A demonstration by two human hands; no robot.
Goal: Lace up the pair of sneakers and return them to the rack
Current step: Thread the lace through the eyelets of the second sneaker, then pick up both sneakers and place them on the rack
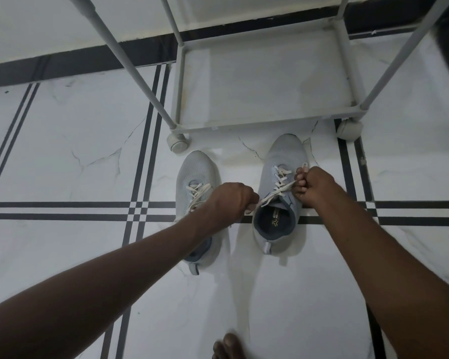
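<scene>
Two light grey sneakers with white laces stand on the tiled floor, toes toward the rack. The right sneaker (283, 156) has its lace (279, 190) pulled out to both sides. My left hand (231, 200) is closed on the lace's left end near the shoe's opening. Over the shoe's right side, my right hand (314, 186) grips the other end, with a lace tip poking up above the fingers. The left sneaker (196, 169) is laced and partly hidden under my left forearm. The grey shoe rack (182, 89) stands just beyond both shoes.
The rack rolls on castors (177, 144) and its bottom shelf holds nothing. The floor is white marble tile with black stripes; a dark skirting runs along the wall behind. My bare toes (230, 345) show at the bottom edge.
</scene>
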